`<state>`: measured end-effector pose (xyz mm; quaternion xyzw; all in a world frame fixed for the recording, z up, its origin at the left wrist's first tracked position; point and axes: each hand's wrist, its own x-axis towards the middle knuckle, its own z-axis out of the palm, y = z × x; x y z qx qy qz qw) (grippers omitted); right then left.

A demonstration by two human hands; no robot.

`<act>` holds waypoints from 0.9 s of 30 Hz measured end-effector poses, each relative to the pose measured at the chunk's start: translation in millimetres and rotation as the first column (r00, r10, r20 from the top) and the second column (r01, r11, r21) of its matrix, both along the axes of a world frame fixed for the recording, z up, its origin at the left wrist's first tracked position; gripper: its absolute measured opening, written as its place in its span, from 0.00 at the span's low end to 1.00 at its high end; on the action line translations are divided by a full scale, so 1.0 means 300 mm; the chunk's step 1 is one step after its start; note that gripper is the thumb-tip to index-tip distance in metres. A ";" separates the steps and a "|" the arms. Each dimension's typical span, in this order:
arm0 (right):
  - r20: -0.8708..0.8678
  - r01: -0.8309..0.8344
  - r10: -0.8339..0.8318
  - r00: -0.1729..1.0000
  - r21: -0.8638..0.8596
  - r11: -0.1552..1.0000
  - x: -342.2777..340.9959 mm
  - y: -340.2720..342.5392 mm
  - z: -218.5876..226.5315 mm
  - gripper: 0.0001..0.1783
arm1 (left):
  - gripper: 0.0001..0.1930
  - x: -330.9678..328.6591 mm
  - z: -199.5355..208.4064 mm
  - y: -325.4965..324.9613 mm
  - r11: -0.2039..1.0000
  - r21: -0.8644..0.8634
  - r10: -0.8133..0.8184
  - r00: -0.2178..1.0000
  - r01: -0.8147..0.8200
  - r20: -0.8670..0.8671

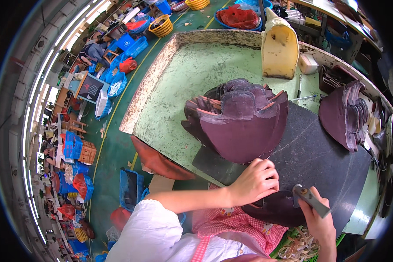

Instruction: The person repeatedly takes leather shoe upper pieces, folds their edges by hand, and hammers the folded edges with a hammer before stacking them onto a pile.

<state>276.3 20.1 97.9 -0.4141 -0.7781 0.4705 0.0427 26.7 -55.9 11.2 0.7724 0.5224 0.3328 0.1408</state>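
Note:
My right hand [321,220] is wrapped round a hammer [312,201], whose grey metal head is over a dark maroon leather-like piece [270,208]. That piece lies at the near edge of a black slab [318,153], close against my apron. My left hand [255,181] is closed, its curled fingertips at the upper edge of the same piece; the exact grip is partly hidden. Just beyond my left hand stands a fanned stack of maroon shaped pieces [249,126] with pale orange-brown edges showing between them.
Another maroon stack [343,115] sits at the right. A yellowed container [280,50], a white block [308,63] and a screwdriver-like tool [299,87] are farther back. A raised rim [155,74] borders the green table. Pale strips [299,244] lie below my right hand.

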 end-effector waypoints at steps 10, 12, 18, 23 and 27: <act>0.030 0.001 0.001 1.000 -0.068 0.998 0.078 -0.047 -0.010 0.12 | 0.04 0.083 -0.005 0.309 0.789 0.183 -0.527 0.798 0.587 -0.292; -0.070 0.023 -0.031 0.997 -0.116 0.993 0.063 -0.036 -0.054 0.10 | 0.05 0.024 -0.030 0.315 0.828 0.147 -0.515 0.838 0.541 -0.181; -0.015 0.070 -0.072 0.997 -0.096 0.993 0.103 -0.016 -0.049 0.12 | 0.08 0.003 -0.041 0.361 0.808 -0.016 -0.587 0.808 0.588 0.040; -0.034 0.186 -0.186 0.982 -0.022 0.982 0.098 -0.019 -0.030 0.11 | 0.09 0.023 -0.036 0.334 0.813 0.029 -0.581 0.813 0.582 -0.035; -0.010 0.097 -0.098 0.995 -0.036 0.995 0.101 -0.002 -0.054 0.11 | 0.11 0.016 -0.030 0.316 0.887 -0.012 -0.462 0.886 0.462 -0.025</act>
